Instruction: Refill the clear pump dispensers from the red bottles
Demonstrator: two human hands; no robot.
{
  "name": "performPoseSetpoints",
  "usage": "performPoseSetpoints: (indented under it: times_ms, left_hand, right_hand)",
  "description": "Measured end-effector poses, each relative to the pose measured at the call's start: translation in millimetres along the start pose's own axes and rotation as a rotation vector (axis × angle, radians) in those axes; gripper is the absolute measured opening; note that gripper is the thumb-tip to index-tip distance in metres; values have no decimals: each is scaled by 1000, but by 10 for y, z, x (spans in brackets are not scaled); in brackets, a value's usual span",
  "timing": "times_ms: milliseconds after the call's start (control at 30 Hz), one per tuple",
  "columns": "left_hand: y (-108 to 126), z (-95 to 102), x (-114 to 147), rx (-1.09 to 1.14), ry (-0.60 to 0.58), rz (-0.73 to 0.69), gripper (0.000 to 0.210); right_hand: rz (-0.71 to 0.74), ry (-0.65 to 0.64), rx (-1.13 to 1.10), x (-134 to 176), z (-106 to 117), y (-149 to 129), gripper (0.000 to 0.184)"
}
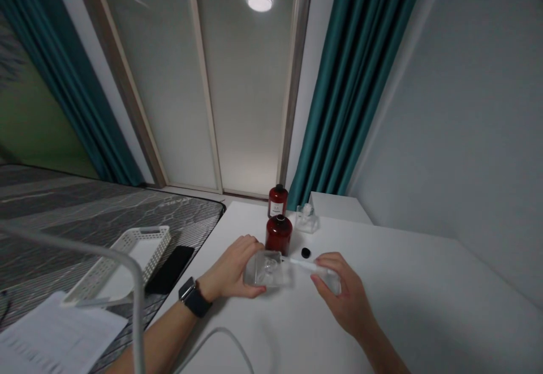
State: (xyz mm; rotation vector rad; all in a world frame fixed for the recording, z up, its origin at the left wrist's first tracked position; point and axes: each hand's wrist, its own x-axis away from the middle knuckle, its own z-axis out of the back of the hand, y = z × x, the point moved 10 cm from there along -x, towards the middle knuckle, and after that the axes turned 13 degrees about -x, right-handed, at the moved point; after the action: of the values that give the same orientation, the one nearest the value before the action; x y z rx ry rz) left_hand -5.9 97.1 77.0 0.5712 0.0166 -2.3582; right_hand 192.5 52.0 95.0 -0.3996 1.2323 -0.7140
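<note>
My left hand point(237, 266) is closed round the side of a clear, square glass bottle point(270, 271), tipped so that its neck is turned toward me. In my right hand point(348, 297), thumb and fingers pinch a clear, whitish piece point(331, 279) with a slim white stem that points left toward the bottle. Whether the stem touches the bottle is hard to tell. Just behind the glass bottle stands an amber-red bottle point(279, 237) with its top showing a dark ring. A small black cap point(306, 253) lies on the white table point(407, 289) beyond my right hand.
A second amber-red bottle point(278, 197) with a black cap and a white label stands farther back. Beside it is another clear bottle point(306, 221). A white basket point(156, 252), a black flat object point(172, 270) and printed paper point(59, 334) lie left. A grey cable point(138, 306) crosses the foreground.
</note>
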Motion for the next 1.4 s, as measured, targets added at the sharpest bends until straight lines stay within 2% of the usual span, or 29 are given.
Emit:
performPoseSetpoints:
  times_ms: [333,500,600,733,900,967,1067,1233,1400]
  left_hand:
    - [149,-100,-9,-58,-12,-45,64]
    - [218,-179,-38,5,3,-31,63]
    - [305,-274,-58,121,-5,-19,61]
    - [380,-482,-60,241,-66,18,66]
    - [361,-636,-41,304,-118,44,70]
    - [353,-632,-41,327,-119,42,72]
    - [386,-525,-53,382,-63,3,74]
    - [465,-293,-63,373,36,-59,46]
    - [552,-188,-71,305,75,-140,35]
  right_hand:
    - [-13,-148,0,25,-212,-175,22]
    - [-19,-84,-35,35,-161,-183,36]
    - [-47,-57,-83,57,-200,-155,46]
    - [-101,-110,-89,117,-376,-75,50]
    - [-235,-146,-64,196,-474,129,62]
    - [-291,-142,-75,225,-475,207,65]
    - [-340,-136,-106,262,-486,281,66]
    - [-360,-123,-127,302,-492,326,66]
    - [-366,-129,-145,309,-465,334,69]
